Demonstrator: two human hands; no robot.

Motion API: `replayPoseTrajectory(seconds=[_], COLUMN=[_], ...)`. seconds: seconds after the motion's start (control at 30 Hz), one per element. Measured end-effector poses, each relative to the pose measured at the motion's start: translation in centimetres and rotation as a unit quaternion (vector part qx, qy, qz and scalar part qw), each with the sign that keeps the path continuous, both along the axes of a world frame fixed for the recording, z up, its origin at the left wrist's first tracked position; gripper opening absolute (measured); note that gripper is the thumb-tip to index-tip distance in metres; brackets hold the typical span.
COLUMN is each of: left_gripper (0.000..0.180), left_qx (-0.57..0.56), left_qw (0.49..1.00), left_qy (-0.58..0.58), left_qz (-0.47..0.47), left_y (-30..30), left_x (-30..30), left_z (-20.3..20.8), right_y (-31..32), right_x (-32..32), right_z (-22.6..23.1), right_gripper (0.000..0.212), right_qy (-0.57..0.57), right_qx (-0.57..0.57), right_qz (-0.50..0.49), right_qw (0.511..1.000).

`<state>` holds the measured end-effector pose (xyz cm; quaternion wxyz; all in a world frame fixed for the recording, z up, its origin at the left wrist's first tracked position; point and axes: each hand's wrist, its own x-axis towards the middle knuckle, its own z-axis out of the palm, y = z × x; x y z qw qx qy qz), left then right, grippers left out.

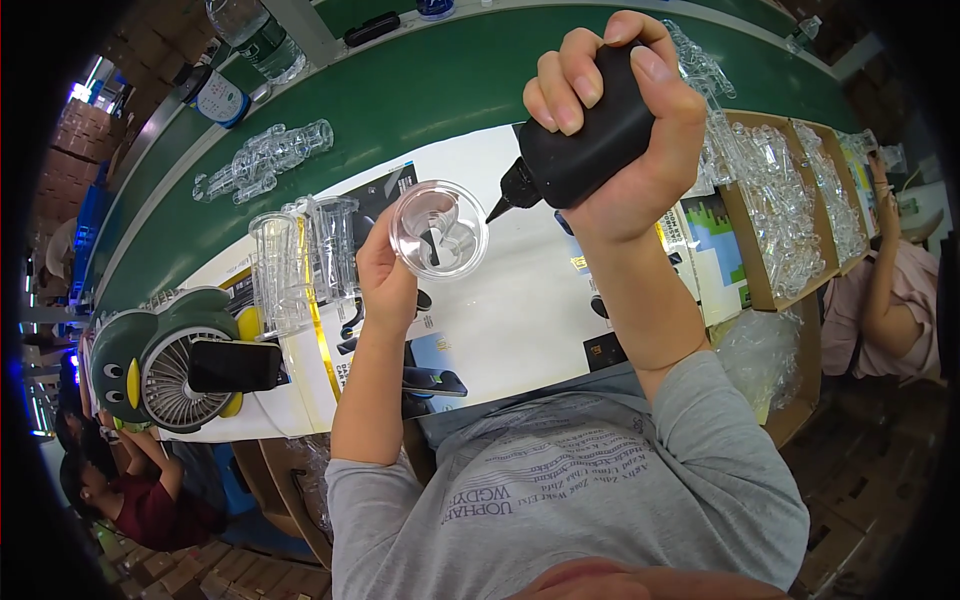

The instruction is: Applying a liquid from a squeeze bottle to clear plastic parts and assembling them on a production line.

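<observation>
**Black nozzle meets clear rim!**

Here's the clear, round-mouthed vessel (pixel 440 262), held up over the middle of the work area, its mouth tipped toward the wearer's head. The left hand (pixel 385 265) has it gripped from the left, most fingers hidden behind. And in from the right, the right hand (pixel 640 140) is wrapped tight around a matte black squeeze bottle (pixel 590 125), tilted so its pointed black nozzle (pixel 500 207) sits right at the vessel's edge! Touching or just shy? Can't tell from here.

My call: this is the lining-up or dispensing step; no liquid shows. The next move calls for a steady left hand and a measured squeeze.

Room to work? Plenty on the white sheet (pixel 500 310) between the forearms, with the surface's near edge close to the torso. On the left flank, upright clear cylinders (pixel 310 250) crowd the left forearm, the dark green penguin-shaped fan (pixel 120 365) beyond. Over right, the cardboard box (pixel 748 235) of clear pieces walls things off. Behind, an open strip of green surface (pixel 450 80).
</observation>
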<state>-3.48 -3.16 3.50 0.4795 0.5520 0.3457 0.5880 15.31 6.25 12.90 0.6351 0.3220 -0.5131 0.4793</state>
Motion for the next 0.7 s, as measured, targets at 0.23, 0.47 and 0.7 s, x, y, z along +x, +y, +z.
replayPoseTrajectory(seconds=[0.23,0.47,0.7], left_gripper=[0.046,0.051,0.048], left_qx=[-0.021,-0.072,-0.085], left_qw=[0.999,0.987,0.979], left_qy=[-0.025,-0.071,-0.069], left_qz=[-0.041,-0.121,-0.170], left_y=[-0.1,-0.2,-0.4], left_x=[0.2,0.3,0.4], left_z=[0.9,1.2,1.4], right_y=[0.3,0.4,0.5], right_x=[-0.4,-0.2,0.1], right_z=[1.2,1.5,2.2], right_gripper=[0.019,0.019,0.022], right_qy=[0.010,0.001,-0.027], right_qx=[0.026,0.044,0.086], right_qz=[0.065,0.061,0.051], right_qw=[0.997,0.997,0.995])
